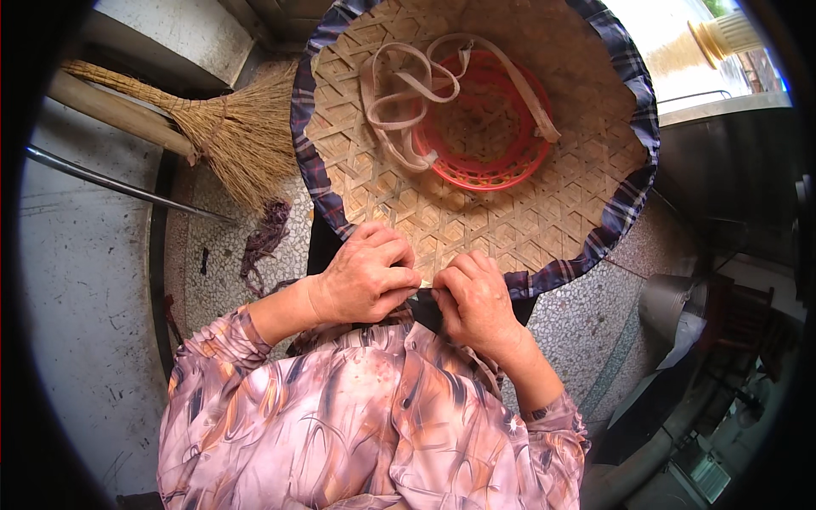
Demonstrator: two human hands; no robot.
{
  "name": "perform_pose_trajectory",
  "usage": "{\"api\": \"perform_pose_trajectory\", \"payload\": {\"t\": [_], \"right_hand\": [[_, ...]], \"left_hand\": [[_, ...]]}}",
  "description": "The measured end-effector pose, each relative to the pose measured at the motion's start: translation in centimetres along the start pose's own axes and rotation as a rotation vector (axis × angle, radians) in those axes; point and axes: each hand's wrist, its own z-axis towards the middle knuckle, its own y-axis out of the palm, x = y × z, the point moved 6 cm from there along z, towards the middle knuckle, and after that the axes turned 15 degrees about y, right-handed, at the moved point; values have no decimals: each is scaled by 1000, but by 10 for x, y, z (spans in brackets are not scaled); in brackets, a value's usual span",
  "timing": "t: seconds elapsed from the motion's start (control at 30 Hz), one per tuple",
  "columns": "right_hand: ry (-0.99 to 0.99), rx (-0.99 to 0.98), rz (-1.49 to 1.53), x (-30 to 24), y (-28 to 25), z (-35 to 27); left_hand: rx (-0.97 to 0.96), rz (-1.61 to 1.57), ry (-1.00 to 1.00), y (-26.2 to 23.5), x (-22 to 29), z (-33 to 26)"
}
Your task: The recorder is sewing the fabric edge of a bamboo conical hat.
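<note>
A wide woven bamboo hat [544, 229] lies upturned in front of me, its inside facing up. Dark plaid cloth [608, 234] wraps its edge. In the hollow sits a red plastic ring [484, 180], and a pale strap [510, 66] loops loosely over it. At the near rim, my left hand [367, 272] is closed with thumb and fingers pinched on the edge. My right hand [478, 302] pinches the same rim just beside it. A tiny pale strip shows between the fingertips; what it is I cannot make out. The rim under my fingers is hidden.
A straw broom [225, 127] lies at the left by a grey metal panel [93, 255], with a thin metal rod [119, 183] below it. A dark purple tangle of cloth [265, 242] is on the speckled floor. At the right stands a metal bucket [665, 302].
</note>
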Motion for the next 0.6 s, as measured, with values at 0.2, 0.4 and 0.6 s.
{"api": "perform_pose_trajectory", "payload": {"t": [0.2,0.4,0.6], "right_hand": [[3,17,-18,-1,1,-1],[79,-1,-113,-4,5,4],[128,5,-194,1,14,12]], "left_hand": [[21,20,-51,2,1,6],[16,155,-130,11,2,12],[-70,265,-209,15,-4,11]]}}
